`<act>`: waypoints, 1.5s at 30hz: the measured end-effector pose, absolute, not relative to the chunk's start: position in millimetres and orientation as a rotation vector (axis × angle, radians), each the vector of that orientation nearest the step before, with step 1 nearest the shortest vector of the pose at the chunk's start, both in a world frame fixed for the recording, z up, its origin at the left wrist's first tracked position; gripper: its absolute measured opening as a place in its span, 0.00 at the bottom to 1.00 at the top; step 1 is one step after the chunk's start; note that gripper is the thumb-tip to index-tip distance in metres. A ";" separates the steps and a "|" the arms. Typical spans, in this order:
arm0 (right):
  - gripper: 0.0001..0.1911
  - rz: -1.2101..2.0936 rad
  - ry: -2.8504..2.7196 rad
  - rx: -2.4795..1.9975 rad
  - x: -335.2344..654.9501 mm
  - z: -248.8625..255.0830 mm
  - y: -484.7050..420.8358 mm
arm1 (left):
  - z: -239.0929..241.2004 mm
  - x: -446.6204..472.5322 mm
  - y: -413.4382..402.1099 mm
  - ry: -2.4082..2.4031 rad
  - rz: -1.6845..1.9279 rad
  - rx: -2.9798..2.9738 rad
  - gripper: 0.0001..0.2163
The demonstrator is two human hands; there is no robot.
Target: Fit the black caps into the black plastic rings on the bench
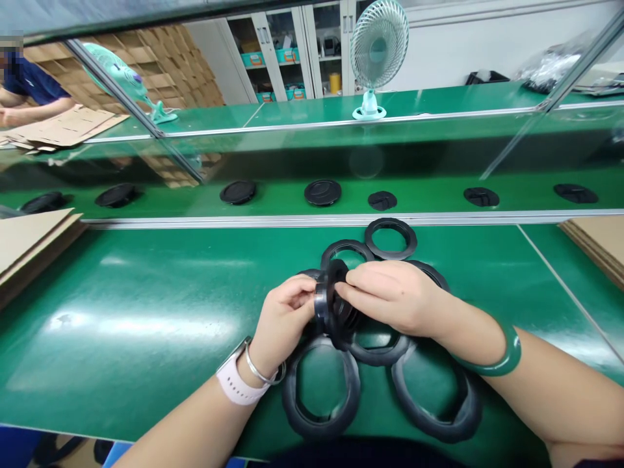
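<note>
Over the green table (160,364), a black ring-shaped part (327,305) stands on edge between my two hands. My left hand (291,305) grips its left side, thumb in front and fingers closed behind. From the right, my right hand (390,294) pinches at the upper face of the same part, fingertips pressed together near its inner rim. What lies inside the part is partly hidden by my fingers. Several loose black rings lie flat around it: one ring (287,390) at lower left, another (475,406) at lower right, and one more (390,221) at the back.
Behind an aluminium rail (234,222) runs a green belt with several black discs, such as a disc (322,193). Cardboard stacks sit at left (29,250) and right (602,244). Beyond are a fan (379,49) and a person (32,88) at far left.
</note>
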State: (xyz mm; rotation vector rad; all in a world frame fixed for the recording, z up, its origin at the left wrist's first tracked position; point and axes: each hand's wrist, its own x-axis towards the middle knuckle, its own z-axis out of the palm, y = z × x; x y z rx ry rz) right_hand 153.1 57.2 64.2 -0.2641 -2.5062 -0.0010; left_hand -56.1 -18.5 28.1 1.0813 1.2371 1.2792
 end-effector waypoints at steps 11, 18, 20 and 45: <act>0.11 0.262 -2.255 -0.131 150.7 61.1 57.1 | 20.1 -40.7 -16.0 0.881 1.120 0.566 0.09; 0.06 0.317 -2.310 -0.474 145.0 60.4 45.1 | 20.3 -40.2 -14.2 0.880 1.235 0.607 0.12; 0.06 0.306 -2.323 -0.503 145.7 58.6 41.1 | 19.8 -39.7 -14.6 0.895 1.229 0.614 0.12; 0.18 0.072 -2.427 -0.377 141.8 48.6 37.6 | 19.4 -41.9 -18.3 1.172 1.167 0.951 0.11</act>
